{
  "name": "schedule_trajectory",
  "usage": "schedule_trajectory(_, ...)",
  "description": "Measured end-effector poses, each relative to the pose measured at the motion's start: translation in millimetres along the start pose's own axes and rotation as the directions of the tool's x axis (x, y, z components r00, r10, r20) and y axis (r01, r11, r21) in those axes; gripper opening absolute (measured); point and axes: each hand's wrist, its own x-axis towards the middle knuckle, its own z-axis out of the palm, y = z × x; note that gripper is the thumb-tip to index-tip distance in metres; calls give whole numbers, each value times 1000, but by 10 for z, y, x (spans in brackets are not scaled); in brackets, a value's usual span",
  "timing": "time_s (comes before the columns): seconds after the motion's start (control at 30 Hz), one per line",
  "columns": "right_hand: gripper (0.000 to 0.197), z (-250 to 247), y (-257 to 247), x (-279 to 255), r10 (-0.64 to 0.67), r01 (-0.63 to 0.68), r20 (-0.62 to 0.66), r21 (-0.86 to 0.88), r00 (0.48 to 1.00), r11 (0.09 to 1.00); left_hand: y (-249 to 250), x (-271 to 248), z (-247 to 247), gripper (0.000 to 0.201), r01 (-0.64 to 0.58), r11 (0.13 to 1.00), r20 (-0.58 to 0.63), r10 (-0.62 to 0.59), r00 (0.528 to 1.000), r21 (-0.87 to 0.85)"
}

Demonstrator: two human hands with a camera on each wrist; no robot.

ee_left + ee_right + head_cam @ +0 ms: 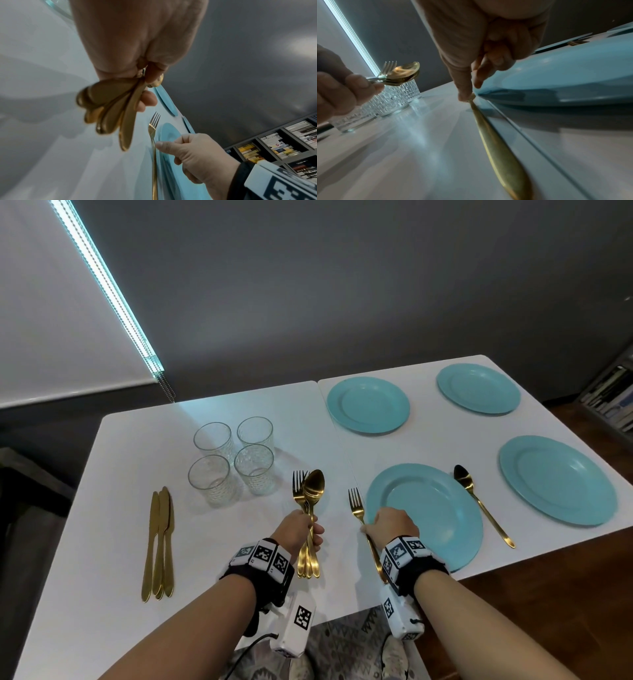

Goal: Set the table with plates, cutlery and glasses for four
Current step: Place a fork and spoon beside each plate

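My left hand (313, 534) grips a bundle of gold forks and spoons (312, 493) upright above the white table (120, 474); the left wrist view shows their handles (109, 108) fanned out below my fist. My right hand (369, 527) pinches the neck of a single gold fork (357, 505), which lies flat on the table just left of the near teal plate (431, 508). In the right wrist view my thumb tip presses on that fork (498, 146) beside the plate's rim (556, 75). A gold spoon (479, 501) lies on the right of the same plate.
Three more teal plates (368, 405) (478, 388) (558, 479) are spread over the right half of the table. Several clear glasses (233, 457) stand grouped at left centre. Gold knives (159, 542) lie together near the left front. A bookshelf (613, 398) stands at far right.
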Motion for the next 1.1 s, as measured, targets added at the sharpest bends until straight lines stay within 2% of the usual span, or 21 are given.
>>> schedule_trajectory(0.2, 31, -94, -156, -69, -174, 155, 35, 309, 984, 939, 44, -32, 62, 13, -63, 998, 71, 62, 996, 24)
schedule_trajectory(0.3, 31, -193, -216, -116, -186, 127, 88, 452, 979, 883, 97, -65, 155, 11, -101, 994, 133, 96, 987, 35)
schedule_trajectory(0.4, 23, -271, -186, -130, -184, 99, 96, 565, 978, 819, 141, -67, 296, 10, -142, 987, 202, 126, 971, 71)
schedule_trajectory(0.57, 11, -443, 45, -22, -154, 62, 92, 630, 984, 774, 202, -36, 637, 9, -190, 974, 286, 148, 947, 126)
schedule_trajectory(0.73, 12, -695, 368, 236, -177, 52, 133, 642, 975, 765, 342, 79, 1066, 11, -209, 967, 328, 152, 932, 145)
schedule_trajectory(0.93, 12, -1128, 985, 681, -161, 25, 132, 694, 978, 720, 606, 231, 1880, 13, -192, 975, 355, 142, 924, 110)
schedule_trajectory(1.1, 17, -1514, 1468, 1056, -108, -34, 140, 750, 984, 661, 784, 457, 2599, 11, -189, 976, 316, 148, 937, 105)
